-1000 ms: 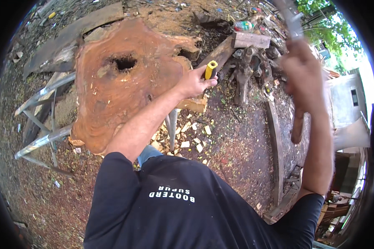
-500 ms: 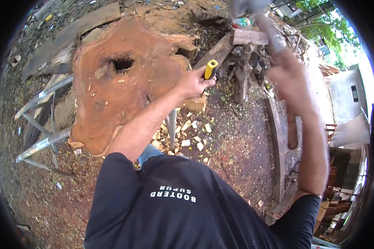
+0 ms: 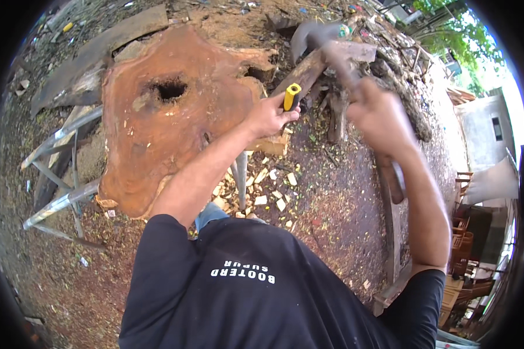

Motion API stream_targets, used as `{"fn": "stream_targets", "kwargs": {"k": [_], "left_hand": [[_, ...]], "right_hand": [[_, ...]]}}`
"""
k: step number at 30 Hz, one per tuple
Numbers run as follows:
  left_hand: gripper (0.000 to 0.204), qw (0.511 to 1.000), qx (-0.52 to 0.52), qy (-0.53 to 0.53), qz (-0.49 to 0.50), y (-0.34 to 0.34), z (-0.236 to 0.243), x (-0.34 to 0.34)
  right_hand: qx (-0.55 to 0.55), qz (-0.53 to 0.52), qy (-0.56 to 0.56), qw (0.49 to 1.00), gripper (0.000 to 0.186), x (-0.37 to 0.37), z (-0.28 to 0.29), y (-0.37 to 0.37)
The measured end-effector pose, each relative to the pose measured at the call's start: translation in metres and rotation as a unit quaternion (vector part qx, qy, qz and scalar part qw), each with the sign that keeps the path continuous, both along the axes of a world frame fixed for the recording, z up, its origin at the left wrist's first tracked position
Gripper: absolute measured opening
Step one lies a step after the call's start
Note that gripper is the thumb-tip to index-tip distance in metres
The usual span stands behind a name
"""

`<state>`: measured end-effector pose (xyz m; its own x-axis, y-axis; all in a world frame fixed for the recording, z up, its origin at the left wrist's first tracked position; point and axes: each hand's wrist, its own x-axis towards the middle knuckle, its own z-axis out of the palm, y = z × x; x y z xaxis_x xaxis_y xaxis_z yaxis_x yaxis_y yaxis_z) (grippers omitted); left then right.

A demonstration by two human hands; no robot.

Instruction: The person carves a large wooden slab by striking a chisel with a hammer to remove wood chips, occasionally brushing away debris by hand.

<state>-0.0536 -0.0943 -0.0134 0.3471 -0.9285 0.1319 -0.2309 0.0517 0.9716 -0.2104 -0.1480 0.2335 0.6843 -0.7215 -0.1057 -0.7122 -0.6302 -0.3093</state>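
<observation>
My left hand point(image 3: 269, 118) is closed around the yellow and black handle of a chisel point(image 3: 291, 97), its butt end pointing up. This hand is at the right edge of a thick reddish-brown wood slab point(image 3: 186, 131) with an irregular outline and a dark hollow; the chisel's blade is hidden. To the right, my right hand point(image 3: 384, 119) grips a wooden-handled hammer point(image 3: 340, 64), raised beyond and to the right of the chisel. Motion smears the hammer's head, so its exact shape is unclear. The handle's lower end sticks out below my fist.
Metal trestle legs point(image 3: 64, 136) show at the slab's left. Pale wood chips point(image 3: 262, 192) litter the ground below its right edge. Gnarled stumps and timber point(image 3: 337, 113) lie beyond my hands, with a long beam point(image 3: 390, 232) at right. Wooden furniture point(image 3: 463, 250) stands far right.
My right hand and the hammer have swung left, toward the chisel. My left hand has barely shifted and keeps its hold on the chisel; the slab has stayed put.
</observation>
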Motion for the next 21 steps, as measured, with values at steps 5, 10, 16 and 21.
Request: {"fn": "stream_targets", "kwargs": {"k": [5,10,16,21], "left_hand": [[0.037,1.0,0.02,0.002,-0.019,-0.001,0.016,-0.005],[0.034,0.999,0.029,-0.034,0.002,0.001,0.006,-0.001],[0.032,1.0,-0.002,0.008,0.003,-0.007,-0.011,-0.001],[0.033,1.0,-0.001,0.027,-0.004,-0.005,0.001,-0.004]], "right_hand": [[-0.193,0.04,-0.313,0.929,0.022,-0.027,0.123,0.006],[-0.115,0.059,-0.08,0.988,0.029,-0.02,-0.04,0.0],[-0.005,-0.009,0.036,0.999,0.036,-0.006,-0.012,0.0],[-0.251,0.045,-0.291,0.922,0.024,-0.028,0.101,0.015]]}}
